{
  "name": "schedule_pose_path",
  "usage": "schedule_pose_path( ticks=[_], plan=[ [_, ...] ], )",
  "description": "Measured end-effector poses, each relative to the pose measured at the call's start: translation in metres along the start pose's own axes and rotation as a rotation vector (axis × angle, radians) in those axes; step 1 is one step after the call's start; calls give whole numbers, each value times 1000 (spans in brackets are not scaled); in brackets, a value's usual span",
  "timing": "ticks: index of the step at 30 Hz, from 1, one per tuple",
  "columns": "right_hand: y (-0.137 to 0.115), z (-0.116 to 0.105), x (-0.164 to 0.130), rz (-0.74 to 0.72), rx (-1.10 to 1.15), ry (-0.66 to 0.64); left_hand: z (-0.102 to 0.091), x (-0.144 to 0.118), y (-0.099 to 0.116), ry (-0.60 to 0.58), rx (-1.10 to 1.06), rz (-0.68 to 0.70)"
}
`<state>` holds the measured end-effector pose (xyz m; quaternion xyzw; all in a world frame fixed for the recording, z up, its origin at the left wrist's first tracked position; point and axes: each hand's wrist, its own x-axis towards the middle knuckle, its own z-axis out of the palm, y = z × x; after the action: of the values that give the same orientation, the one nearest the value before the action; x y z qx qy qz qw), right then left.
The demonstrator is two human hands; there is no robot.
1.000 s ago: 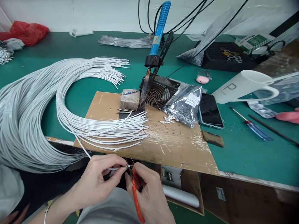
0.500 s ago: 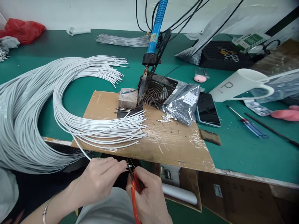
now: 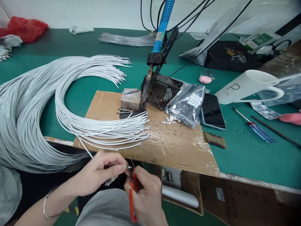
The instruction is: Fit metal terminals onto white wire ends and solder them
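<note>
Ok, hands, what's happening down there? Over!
Left hand pinching a white wire. Right hand gripping red-handled cutters at its tip. Wire bundle on cardboard beside.

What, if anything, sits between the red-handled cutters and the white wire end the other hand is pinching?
Nothing visible. The left hand pinches the white wire end right at the tip of the red-handled cutters in the right hand, below the cardboard sheet.

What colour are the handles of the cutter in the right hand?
Orange-red: the cutter handles show below the right hand in the head view.
</note>
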<state>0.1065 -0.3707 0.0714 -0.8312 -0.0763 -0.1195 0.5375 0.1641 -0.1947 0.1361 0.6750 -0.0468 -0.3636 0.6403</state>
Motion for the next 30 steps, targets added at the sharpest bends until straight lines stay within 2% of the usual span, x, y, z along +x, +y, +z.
schedule_pose_path(
  ticks=[3, 8, 11, 14, 17, 19, 21, 23, 27, 30],
  plan=[
    [4, -2, -3, 51, 0, -69, -3, 2, 2, -29, -50, -60],
    [9, -1, -1, -139, -222, -12, -16, 9, 5, -134, -177, -193],
    [8, 2, 2, -140, -195, 14, -16, 10, 5, -135, -180, -186],
    [7, 3, 2, -49, -155, 47, -6, 6, 3, -22, -87, -91],
    [5, 1, 2, 40, -149, 29, 6, -2, 1, 147, 244, 121],
    [5, -2, 1, 62, -150, 6, 11, -6, 1, 182, 448, 280],
    [6, -4, -1, 46, -158, 3, 11, -7, 3, 157, 516, 322],
    [8, -5, -3, -9, -179, 18, 5, -6, 5, 105, 428, 217],
    [11, 3, -5, -86, -142, 111, -8, 4, 6, -70, -42, -92],
    [11, 14, -6, -51, -52, 179, -7, 14, 7, -130, -222, -168]
  ],
)
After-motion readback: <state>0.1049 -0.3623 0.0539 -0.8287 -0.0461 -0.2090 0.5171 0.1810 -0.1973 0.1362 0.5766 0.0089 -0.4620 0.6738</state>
